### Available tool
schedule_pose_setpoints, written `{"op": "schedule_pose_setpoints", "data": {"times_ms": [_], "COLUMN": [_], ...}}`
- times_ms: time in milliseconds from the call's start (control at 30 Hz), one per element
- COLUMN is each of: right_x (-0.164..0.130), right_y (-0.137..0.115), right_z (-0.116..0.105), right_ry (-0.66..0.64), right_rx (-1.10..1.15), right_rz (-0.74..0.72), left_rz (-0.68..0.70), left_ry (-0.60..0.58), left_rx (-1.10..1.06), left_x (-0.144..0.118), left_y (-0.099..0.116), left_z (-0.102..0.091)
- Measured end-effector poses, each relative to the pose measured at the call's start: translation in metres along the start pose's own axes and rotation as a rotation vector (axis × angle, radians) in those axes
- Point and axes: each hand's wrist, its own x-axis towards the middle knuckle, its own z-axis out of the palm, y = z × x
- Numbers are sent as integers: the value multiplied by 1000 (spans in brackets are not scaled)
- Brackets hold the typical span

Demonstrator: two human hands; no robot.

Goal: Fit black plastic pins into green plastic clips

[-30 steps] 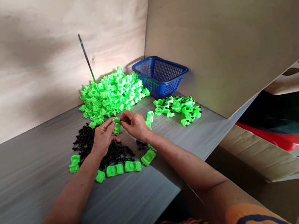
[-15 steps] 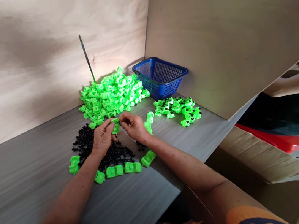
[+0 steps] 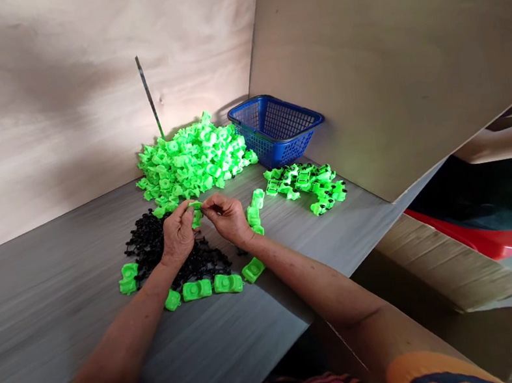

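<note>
Gray table [image 3: 48,307] with a big green pile [image 3: 191,160] at the back, a blue basket [image 3: 277,128] beside it, and a small green pile [image 3: 306,181] near the basket. Black bits [image 3: 146,240] heaped under the hands, with a row of green cars [image 3: 210,286] just in front. Left hand [image 3: 177,235] and right hand [image 3: 227,218] close together above the black bits, fingertips pinched shut on one green car [image 3: 196,214] held between them

grey wood-grain table [image 3: 58,305], bearing a big heap of green car shells [image 3: 191,162] at twelve o'clock beside a blue basket [image 3: 277,128] at one. at centre a pile of black parts [image 3: 148,240], with a row of green shells [image 3: 210,286] along its near edge; at two, a small cluster of wheeled green cars [image 3: 306,182].
</note>
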Motion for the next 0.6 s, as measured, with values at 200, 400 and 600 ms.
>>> {"op": "schedule_pose_setpoints", "data": {"times_ms": [200, 400, 600], "right_x": [-3, 6, 7], "right_y": [0, -4, -44], "right_z": [4, -8, -36], "right_ry": [18, -66, -638], "right_rx": [-46, -119, -775], "right_rz": [-4, 50, 123], "left_rz": [28, -105, -310], "left_ry": [3, -54, 51], "left_rx": [48, -48, -249], "left_x": [1, 8, 18], "left_y": [-1, -7, -3], "left_z": [-2, -4, -11]}}
